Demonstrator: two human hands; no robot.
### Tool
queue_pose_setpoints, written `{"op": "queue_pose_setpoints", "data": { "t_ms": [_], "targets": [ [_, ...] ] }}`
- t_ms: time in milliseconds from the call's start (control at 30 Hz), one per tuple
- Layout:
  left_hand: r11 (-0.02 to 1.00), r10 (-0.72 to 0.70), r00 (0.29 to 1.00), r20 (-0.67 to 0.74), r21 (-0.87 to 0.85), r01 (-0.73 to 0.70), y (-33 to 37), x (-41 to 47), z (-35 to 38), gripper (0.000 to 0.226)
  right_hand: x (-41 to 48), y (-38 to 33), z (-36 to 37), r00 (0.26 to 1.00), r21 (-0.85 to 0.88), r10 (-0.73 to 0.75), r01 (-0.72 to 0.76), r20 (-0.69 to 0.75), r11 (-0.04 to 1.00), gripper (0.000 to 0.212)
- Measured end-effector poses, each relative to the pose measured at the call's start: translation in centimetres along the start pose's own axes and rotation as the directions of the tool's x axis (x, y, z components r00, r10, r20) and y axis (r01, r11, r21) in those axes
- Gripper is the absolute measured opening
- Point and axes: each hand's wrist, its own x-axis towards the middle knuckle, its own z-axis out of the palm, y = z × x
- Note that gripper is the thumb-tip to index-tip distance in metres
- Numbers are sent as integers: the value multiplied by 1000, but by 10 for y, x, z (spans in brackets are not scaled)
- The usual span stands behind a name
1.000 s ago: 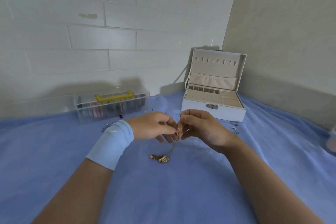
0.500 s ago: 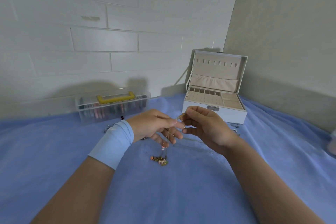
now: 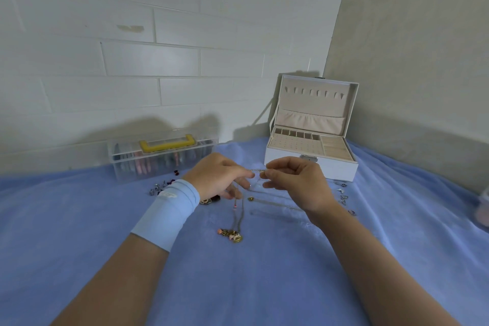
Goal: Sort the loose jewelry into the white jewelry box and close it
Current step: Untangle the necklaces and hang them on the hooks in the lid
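With left hand [image 3: 219, 177] and right hand [image 3: 293, 180] raised at frame centre, pinching a thin chain necklace [image 3: 258, 170] between thumb and forefinger on each side, with a short stretch taut between. Letting the rest hang from the left fingers down to its pendant cluster [image 3: 231, 234], apparently resting on the blue cloth [image 3: 238, 286]. Wearing a pale blue wristband [image 3: 169, 209] on the left wrist.

Just behind the right hand: white jewelry box [image 3: 341, 169], lid upright, beige compartments showing. Left of centre, against the wall: clear plastic case [image 3: 164, 159] with yellow handle. Scattered on the cloth: small earrings at left [image 3: 158, 189] and right [image 3: 342, 194], second chain [image 3: 272, 202] beneath the hands.
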Motion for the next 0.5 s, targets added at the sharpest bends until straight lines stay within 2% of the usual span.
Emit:
{"op": "queue_pose_setpoints", "data": {
  "t_ms": [100,133,200,300,433,500],
  "targets": [
    [973,148,981,-129,196,-121,-2,-1,1,23,1,3,1,999,-102,-3,7,43,995,24],
    [968,193,970,-147,192,-164,0,-1,2,26,1,4,0,998,-145,9,0,59,989,27],
    [978,192,974,-117,-54,-199,4,-3,5,31,2,3,-1,992,-172,50,-29,118,985,29],
    [901,165,986,15,-410,-144,11,-7,7,34,-1,0,-1,961,-8,73,-74,266,997,18],
    [788,221,963,153,-609,-84,12,-6,2,30,-1,-6,-5,919,365,55,-209,390,907,29],
    [700,253,957,142,-709,-80,11,-5,-4,26,-1,-11,-9,916,407,94,-263,390,875,27]
  ]
}}
